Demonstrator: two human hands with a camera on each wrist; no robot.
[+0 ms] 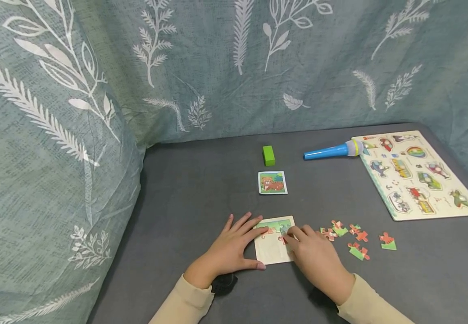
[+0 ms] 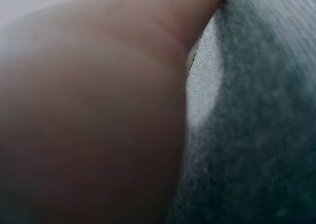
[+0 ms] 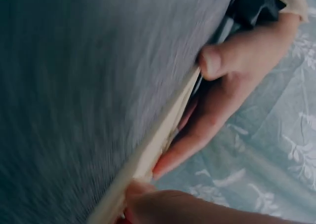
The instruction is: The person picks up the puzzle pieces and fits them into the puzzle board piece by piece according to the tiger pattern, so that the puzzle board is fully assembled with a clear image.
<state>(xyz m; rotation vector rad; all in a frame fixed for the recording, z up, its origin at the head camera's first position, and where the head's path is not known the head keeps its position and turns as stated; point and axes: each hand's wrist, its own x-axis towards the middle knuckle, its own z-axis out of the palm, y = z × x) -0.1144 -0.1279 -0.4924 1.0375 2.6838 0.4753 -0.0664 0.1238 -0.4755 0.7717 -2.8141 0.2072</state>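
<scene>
A small pale puzzle board (image 1: 273, 253) lies on the table, its upper part covered with green and orange jigsaw pieces (image 1: 276, 225). My left hand (image 1: 231, 246) rests along the board's left side, fingers spread and nearly straight, thumb at its lower left corner. At the board's right edge my right hand (image 1: 315, 256) has its fingers curled and pinches a small red puzzle piece (image 1: 284, 240) against the board; most of that piece is hidden. In the right wrist view the board (image 3: 163, 128) is seen edge-on, with the left hand (image 3: 237, 81) beside it.
Several loose puzzle pieces (image 1: 357, 252) lie to the right of the board. Beyond it are a picture card (image 1: 272, 183) and a green block (image 1: 269, 155). Farther right, a blue toy microphone (image 1: 327, 152) touches a large picture board (image 1: 392, 198). A patterned curtain (image 1: 217, 67) borders the table.
</scene>
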